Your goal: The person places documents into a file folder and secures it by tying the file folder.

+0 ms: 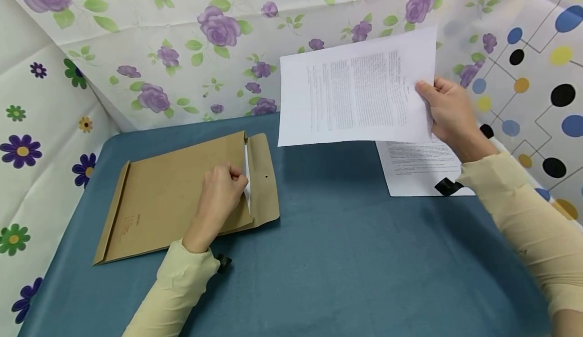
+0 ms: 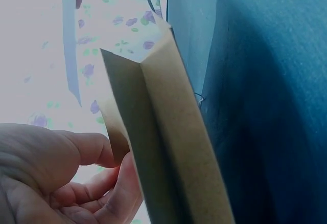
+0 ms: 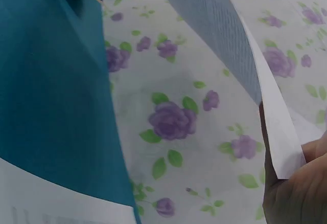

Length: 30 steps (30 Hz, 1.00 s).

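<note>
Brown paper envelope (image 1: 182, 195) lies flat on the blue worktop (image 1: 346, 256), flap end open and pointing away from the left edge of the worktop. A white edge of paper shows at the envelope mouth, just under the flap fold.

Left hand (image 1: 220, 195) rests on the envelope near its mouth, fingers curled at the opening beside the white edge. In the left wrist view the left hand (image 2: 61, 178) has thumb and fingers bent round the lip of the envelope (image 2: 168, 147), pinching the brown card and lifting it off the worktop (image 2: 265, 106).

Right hand (image 1: 448, 112) is raised above the worktop, beyond and to the far side of the envelope from the left hand. It grips a printed white sheet (image 1: 357, 91) by one short edge, thumb on the printed face, fingers behind. The sheet hangs in the air, clear of the envelope, lines of text facing the head camera. In the right wrist view the sheet (image 3: 240, 65) is seen edge-on, its corner clamped by the right hand (image 3: 299, 188).

A second printed sheet (image 1: 419, 167) lies flat on the worktop under the raised sheet, well apart from the envelope.

Floral cloth (image 1: 218, 33) forms the backdrop behind the envelope; a dotted cloth (image 1: 546, 64) stands at the side past the right hand.
</note>
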Motion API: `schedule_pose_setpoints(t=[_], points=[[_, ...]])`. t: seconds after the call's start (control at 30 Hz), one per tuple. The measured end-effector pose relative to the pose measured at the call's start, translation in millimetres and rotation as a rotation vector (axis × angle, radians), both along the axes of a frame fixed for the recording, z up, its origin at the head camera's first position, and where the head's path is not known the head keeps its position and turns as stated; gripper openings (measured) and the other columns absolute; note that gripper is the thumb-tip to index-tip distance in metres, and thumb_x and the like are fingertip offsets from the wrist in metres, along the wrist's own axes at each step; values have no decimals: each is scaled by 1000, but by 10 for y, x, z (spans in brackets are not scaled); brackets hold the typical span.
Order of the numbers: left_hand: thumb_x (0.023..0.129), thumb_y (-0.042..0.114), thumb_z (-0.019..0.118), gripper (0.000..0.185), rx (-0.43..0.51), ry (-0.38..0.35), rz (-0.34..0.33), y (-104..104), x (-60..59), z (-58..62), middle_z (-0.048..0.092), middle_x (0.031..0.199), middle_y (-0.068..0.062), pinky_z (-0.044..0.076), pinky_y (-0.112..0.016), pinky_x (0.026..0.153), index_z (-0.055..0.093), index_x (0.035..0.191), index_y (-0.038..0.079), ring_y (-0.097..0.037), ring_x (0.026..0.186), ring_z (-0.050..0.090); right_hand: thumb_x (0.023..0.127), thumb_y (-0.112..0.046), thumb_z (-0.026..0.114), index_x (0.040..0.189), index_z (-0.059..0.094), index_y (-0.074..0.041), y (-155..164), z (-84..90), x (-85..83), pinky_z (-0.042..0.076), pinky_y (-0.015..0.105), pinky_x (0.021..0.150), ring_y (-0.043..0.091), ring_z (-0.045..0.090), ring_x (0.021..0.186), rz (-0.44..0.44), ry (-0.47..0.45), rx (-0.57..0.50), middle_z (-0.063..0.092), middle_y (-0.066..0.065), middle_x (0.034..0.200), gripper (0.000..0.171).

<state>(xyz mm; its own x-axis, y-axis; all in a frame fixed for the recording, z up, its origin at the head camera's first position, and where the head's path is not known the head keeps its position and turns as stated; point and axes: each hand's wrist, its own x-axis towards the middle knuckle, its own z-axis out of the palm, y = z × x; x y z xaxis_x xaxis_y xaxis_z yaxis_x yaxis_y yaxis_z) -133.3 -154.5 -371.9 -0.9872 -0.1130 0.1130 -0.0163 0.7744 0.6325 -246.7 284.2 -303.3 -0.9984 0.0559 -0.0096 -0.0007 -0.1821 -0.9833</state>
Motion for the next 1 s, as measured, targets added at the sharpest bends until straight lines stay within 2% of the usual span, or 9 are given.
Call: schedule_pose_setpoints(t=[0.17, 0.37, 0.53, 0.7, 1.0], points=[[90, 1, 61, 12, -3, -4, 4, 0, 3, 15, 68, 84, -15, 50, -35, 65, 71, 93, -5, -27, 73, 62, 98, -22, 71, 131, 64, -1, -153, -213, 74, 60, 28, 66, 17, 74, 89, 7, 12, 41, 74, 6, 113, 39], [89, 1, 60, 12, -6, -12, -3, -7, 3, 15, 68, 84, -14, 45, -31, 60, 70, 93, -4, -25, 70, 60, 102, -25, 66, 139, 56, 0, -338, -417, 130, 60, 29, 67, 15, 75, 88, 71, -7, 197, 75, 0, 108, 46], [90, 2, 60, 13, 4, -22, -4, -10, 6, 6, 68, 86, -15, 45, -31, 62, 70, 95, -4, -25, 72, 60, 104, -31, 62, 144, 55, -4, -460, -527, 185, 60, 31, 65, 15, 76, 84, 108, -46, 334, 75, -2, 107, 49], [90, 2, 59, 13, 13, -30, 0, -7, 7, 4, 67, 88, -15, 46, -32, 63, 70, 96, -4, -26, 73, 59, 105, -31, 61, 144, 54, -6, -571, -613, 249, 61, 34, 67, 18, 76, 86, 132, -54, 330, 75, 1, 111, 47], [91, 2, 59, 13, 12, -31, 4, 1, 17, 15, 68, 89, -16, 47, -33, 64, 69, 96, -4, -27, 73, 60, 105, -32, 61, 140, 57, -6, -711, -699, 402, 61, 35, 70, 19, 76, 90, 108, -25, 340, 73, 9, 121, 43]])
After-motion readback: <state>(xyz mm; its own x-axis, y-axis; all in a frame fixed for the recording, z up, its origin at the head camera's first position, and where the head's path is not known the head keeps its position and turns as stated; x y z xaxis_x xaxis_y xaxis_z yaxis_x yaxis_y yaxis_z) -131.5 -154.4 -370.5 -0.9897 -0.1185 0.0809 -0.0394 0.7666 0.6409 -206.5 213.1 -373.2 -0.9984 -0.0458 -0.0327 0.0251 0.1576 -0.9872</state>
